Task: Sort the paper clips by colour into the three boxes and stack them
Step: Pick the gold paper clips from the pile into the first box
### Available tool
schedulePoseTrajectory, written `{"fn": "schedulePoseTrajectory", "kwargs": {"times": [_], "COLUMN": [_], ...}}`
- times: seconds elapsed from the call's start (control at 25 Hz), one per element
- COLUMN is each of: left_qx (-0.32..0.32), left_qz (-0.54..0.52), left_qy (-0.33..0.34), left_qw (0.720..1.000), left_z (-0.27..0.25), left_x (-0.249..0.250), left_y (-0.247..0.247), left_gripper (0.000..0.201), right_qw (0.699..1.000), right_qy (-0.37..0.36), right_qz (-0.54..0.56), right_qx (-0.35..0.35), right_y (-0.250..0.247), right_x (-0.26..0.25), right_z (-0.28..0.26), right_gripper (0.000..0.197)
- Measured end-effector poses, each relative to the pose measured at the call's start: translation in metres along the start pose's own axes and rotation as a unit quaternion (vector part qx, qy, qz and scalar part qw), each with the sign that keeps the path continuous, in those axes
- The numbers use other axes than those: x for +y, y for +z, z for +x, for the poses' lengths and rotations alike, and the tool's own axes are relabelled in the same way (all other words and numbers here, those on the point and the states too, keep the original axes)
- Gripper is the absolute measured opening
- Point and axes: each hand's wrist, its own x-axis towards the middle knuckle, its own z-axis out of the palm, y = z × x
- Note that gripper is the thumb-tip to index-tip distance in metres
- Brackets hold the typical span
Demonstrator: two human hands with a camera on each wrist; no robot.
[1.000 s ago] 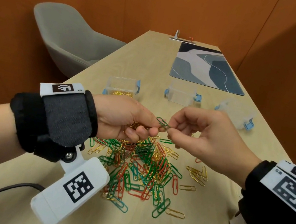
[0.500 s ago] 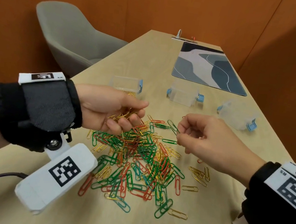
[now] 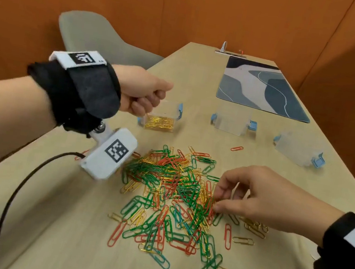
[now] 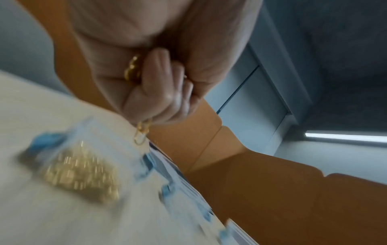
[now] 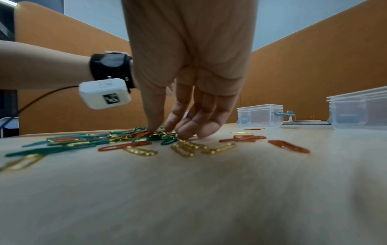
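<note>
Having parted, left hand point(image 3: 142, 92) reached gold box point(image 3: 162, 118), right hand point(image 3: 262, 196) dropped to pile point(image 3: 169, 193)

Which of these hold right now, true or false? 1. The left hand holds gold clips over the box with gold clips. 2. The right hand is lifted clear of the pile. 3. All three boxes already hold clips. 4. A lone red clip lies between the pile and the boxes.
1. True: the left hand grips gold clips above the gold-clip box.
2. False: the right hand has its fingertips down on the pile.
3. False: the middle box and right box look empty.
4. True: the lone red clip lies there.
</note>
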Motion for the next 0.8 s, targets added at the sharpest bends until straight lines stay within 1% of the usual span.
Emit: {"fn": "schedulePoseTrajectory", "kwargs": {"times": [0.04, 0.12, 0.2, 0.24, 0.28, 0.36, 0.44, 0.48, 0.52, 0.56, 0.6, 0.64, 0.68, 0.72, 0.76, 0.8], "left_qx": [0.036, 0.087, 0.114, 0.123, 0.13, 0.142, 0.165, 0.169, 0.158, 0.132, 0.099, 0.061, 0.025, 0.009, 0.008, 0.016], "left_qz": [0.001, 0.019, 0.072, 0.112, 0.161, 0.255, 0.303, 0.319, 0.339, 0.368, 0.413, 0.466, 0.509, 0.526, 0.52, 0.5], "left_qy": [0.024, 0.055, 0.078, 0.093, 0.109, 0.147, 0.179, 0.181, 0.166, 0.125, 0.059, -0.025, -0.1, -0.141, -0.136, -0.097], "left_qw": [0.999, 0.995, 0.988, 0.982, 0.972, 0.945, 0.922, 0.915, 0.912, 0.912, 0.903, 0.882, 0.855, 0.839, 0.843, 0.86], "left_z": [0.009, 0.025, 0.038, 0.043, 0.046, 0.044, 0.029, 0.019, 0.009, -0.001, -0.01, -0.019, -0.027, -0.032, -0.033, -0.033], "left_x": [0.007, 0.016, 0.017, 0.015, 0.014, 0.013, 0.015, 0.014, 0.01, 0.001, -0.012, -0.027, -0.04, -0.051, -0.06, -0.067], "left_y": [-0.004, -0.004, 0.004, 0.009, 0.013, 0.014, 0.006, -0.002, -0.014, -0.027, -0.04, -0.05, -0.054, -0.054, -0.051, -0.046], "left_gripper": [0.043, 0.04, 0.037, 0.037, 0.038, 0.04, 0.037, 0.031, 0.024, 0.02, 0.022, 0.029, 0.033, 0.031, 0.025, 0.02], "right_qw": [1.0, 1.0, 1.0, 1.0, 0.999, 1.0, 1.0, 0.999, 0.999, 0.998, 0.998, 0.999, 0.998, 0.998, 0.999, 0.999], "right_qy": [-0.005, -0.005, -0.003, -0.002, -0.001, 0.002, 0.011, 0.015, 0.016, 0.013, 0.007, 0.001, -0.005, -0.012, -0.02, -0.03], "right_qz": [0.004, 0.008, 0.014, 0.024, 0.032, 0.028, 0.002, -0.009, -0.016, -0.017, -0.014, -0.007, 0.001, 0.006, 0.006, 0.004], "right_qx": [0.008, 0.014, 0.009, 0.009, 0.01, 0.003, -0.024, -0.039, -0.048, -0.052, -0.053, -0.054, -0.055, -0.055, -0.05, -0.041], "right_y": [0.0, -0.001, -0.003, -0.003, -0.004, -0.005, -0.005, -0.005, -0.004, -0.004, -0.003, -0.002, -0.001, 0.0, 0.001, 0.002], "right_x": [-0.001, -0.002, -0.002, -0.003, -0.003, -0.002, -0.001, -0.001, 0.0, 0.001, 0.001, 0.001, 0.0, -0.001, -0.003, -0.005], "right_z": [0.0, -0.001, -0.003, -0.004, -0.005, -0.006, -0.007, -0.007, -0.007, -0.005, -0.003, -0.001, 0.001, 0.003, 0.006, 0.008], "right_gripper": [0.014, 0.016, 0.023, 0.031, 0.04, 0.055, 0.059, 0.057, 0.053, 0.047, 0.038, 0.03, 0.023, 0.016, 0.012, 0.009]}}
